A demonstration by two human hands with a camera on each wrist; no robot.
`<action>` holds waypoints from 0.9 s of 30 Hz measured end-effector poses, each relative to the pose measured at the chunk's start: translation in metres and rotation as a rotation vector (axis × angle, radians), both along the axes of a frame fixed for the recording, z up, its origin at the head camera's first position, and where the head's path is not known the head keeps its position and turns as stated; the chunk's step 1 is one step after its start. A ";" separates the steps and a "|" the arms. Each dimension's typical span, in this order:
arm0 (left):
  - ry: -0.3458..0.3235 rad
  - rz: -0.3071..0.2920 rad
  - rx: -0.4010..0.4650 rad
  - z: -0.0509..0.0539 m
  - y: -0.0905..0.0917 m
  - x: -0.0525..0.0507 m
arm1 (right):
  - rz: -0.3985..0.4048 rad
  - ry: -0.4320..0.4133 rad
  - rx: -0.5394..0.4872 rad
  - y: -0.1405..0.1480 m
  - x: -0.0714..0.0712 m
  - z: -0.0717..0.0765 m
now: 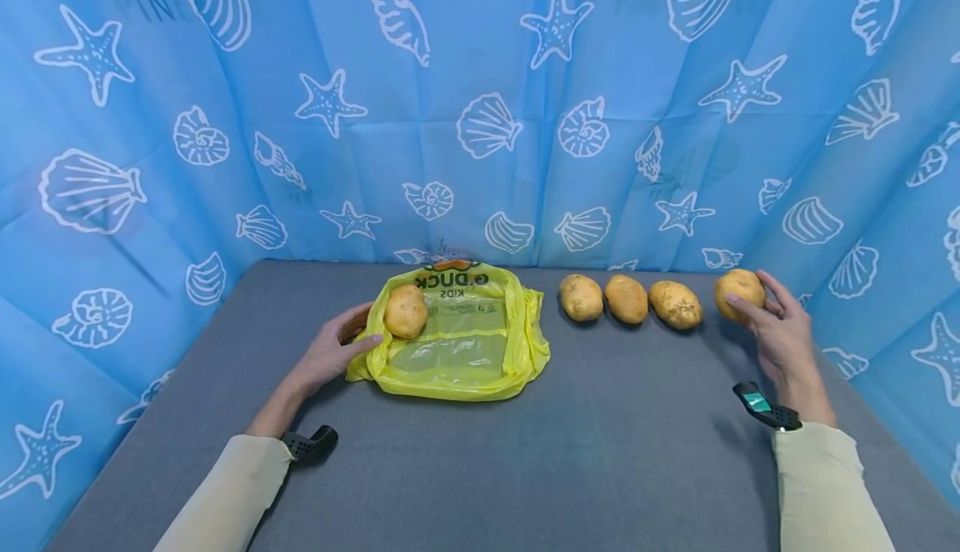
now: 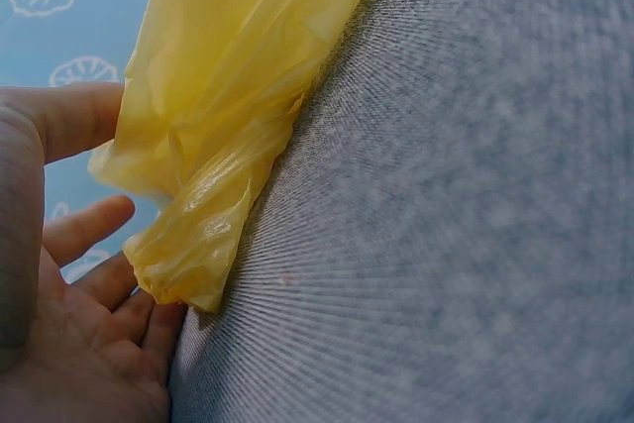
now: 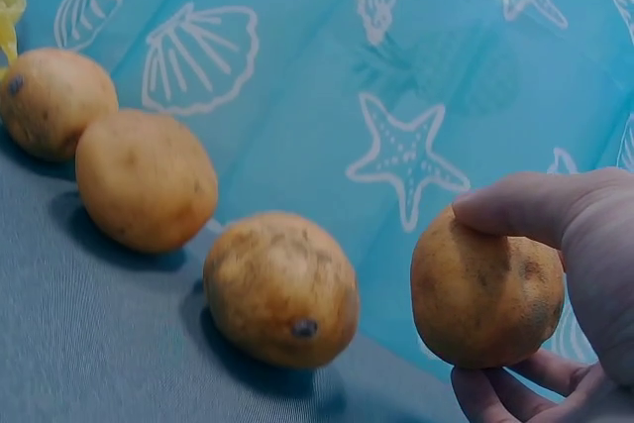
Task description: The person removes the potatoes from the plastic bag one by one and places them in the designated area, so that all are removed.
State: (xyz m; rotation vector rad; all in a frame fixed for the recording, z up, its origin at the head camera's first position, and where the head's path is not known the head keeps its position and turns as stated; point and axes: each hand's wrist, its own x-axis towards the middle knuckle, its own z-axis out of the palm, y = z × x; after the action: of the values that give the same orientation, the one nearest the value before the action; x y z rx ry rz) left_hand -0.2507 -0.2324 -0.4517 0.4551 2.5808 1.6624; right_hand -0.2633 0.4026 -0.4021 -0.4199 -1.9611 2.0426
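Observation:
A yellow plastic bag (image 1: 480, 373) lies on the grey table with its mouth facing up, and one potato (image 1: 406, 312) rests inside at the left. At the bag's left edge, my left hand (image 1: 341, 348) touches the plastic; in the left wrist view the thumb (image 2: 84, 118) meets the yellow bag (image 2: 213, 136) and the other fingers spread loosely beside it. Over at the far right, my right hand (image 1: 783, 335) holds a potato (image 1: 738, 292) between thumb and fingers, and the right wrist view shows that potato (image 3: 485, 289) raised off the table.
Three potatoes stand in a row right of the bag: a left one (image 1: 581, 298), a middle one (image 1: 626, 299) and a right one (image 1: 676, 305) with dark specks. A blue curtain (image 1: 525, 118) with shell prints hangs behind the grey table (image 1: 525, 477).

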 end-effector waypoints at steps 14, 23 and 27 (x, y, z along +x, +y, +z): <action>0.003 0.003 -0.008 0.000 0.000 -0.001 | -0.144 -0.104 0.139 0.012 -0.006 -0.030; -0.001 0.005 -0.017 0.000 -0.001 -0.001 | -0.203 -0.108 0.311 0.007 -0.009 -0.043; -0.004 0.005 -0.017 -0.001 -0.001 -0.001 | -0.203 -0.109 0.401 0.005 -0.009 -0.047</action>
State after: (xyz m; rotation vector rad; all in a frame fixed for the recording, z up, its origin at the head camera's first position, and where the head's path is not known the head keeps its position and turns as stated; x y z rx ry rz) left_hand -0.2522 -0.2336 -0.4526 0.4449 2.5928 1.6402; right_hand -0.2720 0.4078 -0.4487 -0.6156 -2.2205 1.4859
